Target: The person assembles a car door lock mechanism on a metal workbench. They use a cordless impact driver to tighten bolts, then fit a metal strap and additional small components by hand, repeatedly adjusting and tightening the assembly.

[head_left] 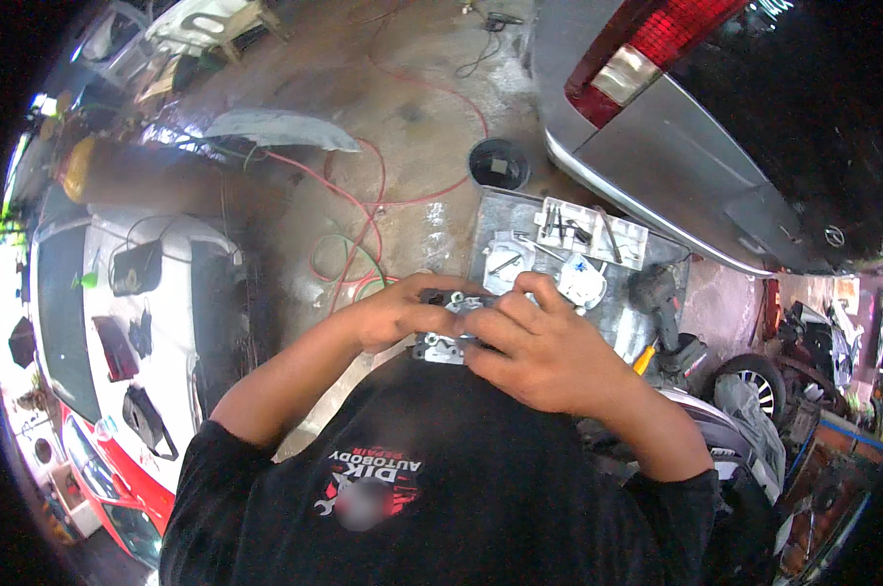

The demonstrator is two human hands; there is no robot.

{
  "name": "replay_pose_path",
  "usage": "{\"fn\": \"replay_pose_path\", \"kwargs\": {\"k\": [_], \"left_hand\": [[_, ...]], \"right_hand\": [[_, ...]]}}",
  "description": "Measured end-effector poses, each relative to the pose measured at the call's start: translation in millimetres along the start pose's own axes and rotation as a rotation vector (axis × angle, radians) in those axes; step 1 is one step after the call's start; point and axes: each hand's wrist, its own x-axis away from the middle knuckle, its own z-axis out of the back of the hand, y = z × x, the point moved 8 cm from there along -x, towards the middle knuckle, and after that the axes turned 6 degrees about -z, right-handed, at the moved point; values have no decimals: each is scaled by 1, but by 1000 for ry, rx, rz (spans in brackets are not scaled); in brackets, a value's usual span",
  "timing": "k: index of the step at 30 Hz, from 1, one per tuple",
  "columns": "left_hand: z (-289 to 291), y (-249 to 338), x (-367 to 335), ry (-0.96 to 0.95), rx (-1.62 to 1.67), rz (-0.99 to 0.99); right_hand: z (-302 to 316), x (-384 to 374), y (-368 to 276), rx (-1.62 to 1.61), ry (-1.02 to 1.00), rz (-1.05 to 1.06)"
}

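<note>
Close in front of my chest, both hands are closed around a small metal mechanism (444,350) with grey plates and dark parts. My left hand (394,314) grips its left side and upper edge. My right hand (531,344) has bent fingers over its right side, and they hide part of it. Just beyond the hands is a grey work surface (478,227). On it lie a pale round part (508,262), another whitish part (583,283) with a blue mark, and a white tray (629,241) holding several tools.
A dark power drill (658,305) and a yellow screwdriver handle (644,359) are at the right. The rear of a silver car (646,146) borders the work surface. Behind it stands a black bucket (498,176). Red hose (368,210) loops over the floor. A wheel (754,386) lies farther right.
</note>
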Motion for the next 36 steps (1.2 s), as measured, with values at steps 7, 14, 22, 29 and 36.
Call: {"fn": "replay_pose_path", "kwargs": {"k": [7, 14, 22, 29, 36], "left_hand": [[3, -6, 0, 14, 18, -27], [-4, 9, 2, 5, 63, 28], [3, 3, 3, 40, 51, 37], [-1, 6, 6, 63, 71, 61], [7, -6, 19, 92, 73, 77]], "right_hand": [[0, -1, 3, -64, 2, 18], [-1, 0, -1, 23, 47, 88], [-8, 5, 0, 67, 76, 83], [-19, 18, 1, -65, 257, 0], [4, 84, 69, -213, 498, -578]]}}
